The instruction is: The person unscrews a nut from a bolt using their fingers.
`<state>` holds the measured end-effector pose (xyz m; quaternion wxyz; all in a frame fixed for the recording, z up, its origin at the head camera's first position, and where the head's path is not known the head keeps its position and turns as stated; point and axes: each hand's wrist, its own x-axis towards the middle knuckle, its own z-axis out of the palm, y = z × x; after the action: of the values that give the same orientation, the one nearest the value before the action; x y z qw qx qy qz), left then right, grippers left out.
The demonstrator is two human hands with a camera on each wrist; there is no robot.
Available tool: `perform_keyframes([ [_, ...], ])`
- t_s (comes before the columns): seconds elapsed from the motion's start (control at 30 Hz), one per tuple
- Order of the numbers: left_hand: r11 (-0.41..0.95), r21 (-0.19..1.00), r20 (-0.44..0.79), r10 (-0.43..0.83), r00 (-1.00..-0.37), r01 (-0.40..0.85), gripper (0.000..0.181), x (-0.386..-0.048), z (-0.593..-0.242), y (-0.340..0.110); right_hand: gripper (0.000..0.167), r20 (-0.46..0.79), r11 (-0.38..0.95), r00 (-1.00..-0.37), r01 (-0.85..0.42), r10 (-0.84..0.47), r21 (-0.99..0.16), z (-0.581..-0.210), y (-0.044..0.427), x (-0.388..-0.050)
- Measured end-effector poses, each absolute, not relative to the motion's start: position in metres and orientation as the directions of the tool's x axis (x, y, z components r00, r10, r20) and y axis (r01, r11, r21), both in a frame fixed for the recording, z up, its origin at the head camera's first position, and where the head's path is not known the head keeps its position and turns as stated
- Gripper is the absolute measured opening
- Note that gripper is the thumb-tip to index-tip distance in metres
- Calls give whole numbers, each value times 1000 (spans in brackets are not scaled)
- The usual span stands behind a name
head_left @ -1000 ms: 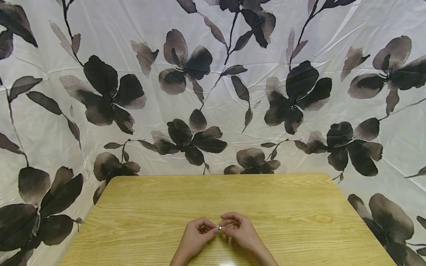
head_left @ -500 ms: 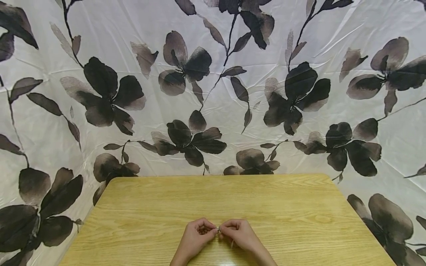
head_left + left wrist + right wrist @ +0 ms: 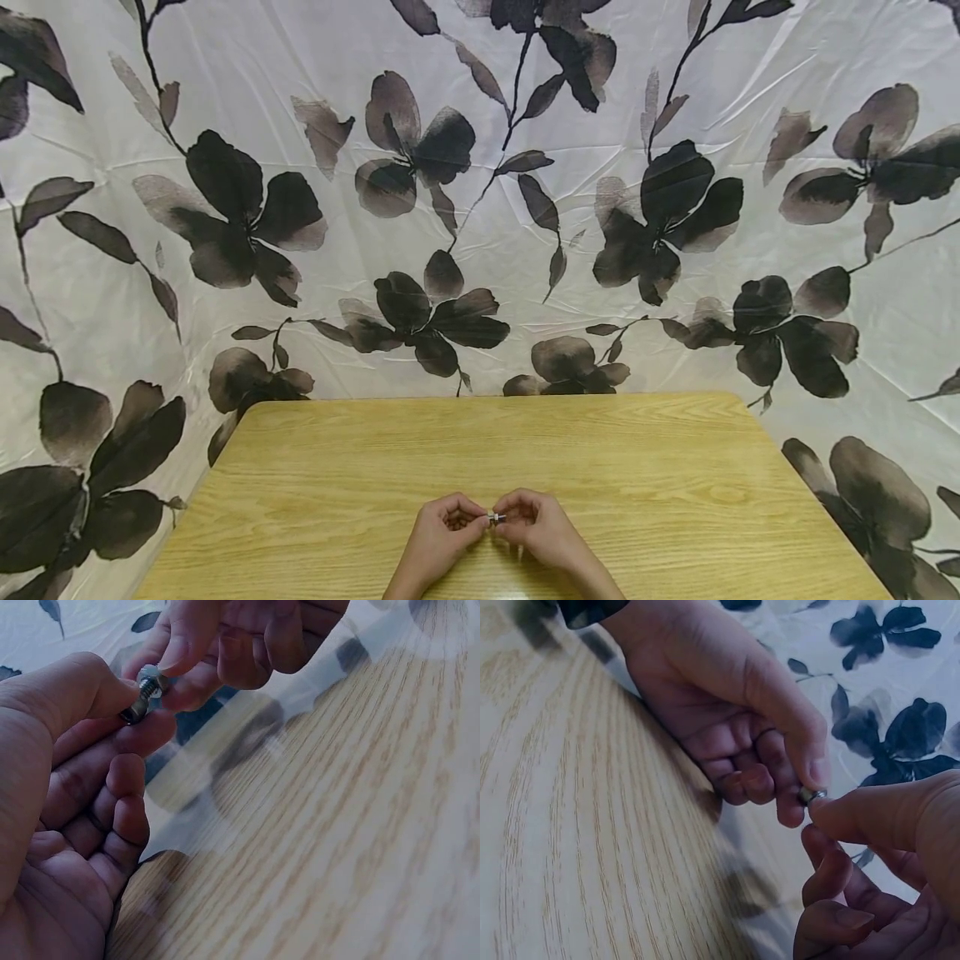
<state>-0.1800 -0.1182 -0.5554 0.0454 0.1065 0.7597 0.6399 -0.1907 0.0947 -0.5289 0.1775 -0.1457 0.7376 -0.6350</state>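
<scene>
A small metal bolt (image 3: 492, 518) is held level between both hands, above the wooden table. My left hand (image 3: 441, 537) pinches its head end between thumb and index finger, the other fingers curled. In the left wrist view, a nut (image 3: 155, 678) sits around the bolt's threaded shank (image 3: 145, 693). The thumb and fingertips of my right hand (image 3: 240, 637) are about the nut, touching it. Seen from the right wrist, the bolt's metal end (image 3: 808, 796) shows at the left fingertips, while the right thumb hides the rest.
The light wooden table (image 3: 375, 450) stretches beneath and beyond both hands. Behind it and along its sides hangs white cloth (image 3: 525, 275) with dark flower prints. A dark sleeve cuff (image 3: 589, 609) shows at the left wrist.
The right fingers closed in on the metal piece, then spread slightly apart around it, showing more of it. The left hand has kept its pinch in nearly the same place.
</scene>
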Motion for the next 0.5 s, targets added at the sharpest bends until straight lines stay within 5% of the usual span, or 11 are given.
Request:
perform_keyframes([
  [0.5, 156, 984, 47, 219, -975, 82, 15, -180, -554, -118, 29, -109, 191, -926, 40, -362, -981, -526, 97, -191],
])
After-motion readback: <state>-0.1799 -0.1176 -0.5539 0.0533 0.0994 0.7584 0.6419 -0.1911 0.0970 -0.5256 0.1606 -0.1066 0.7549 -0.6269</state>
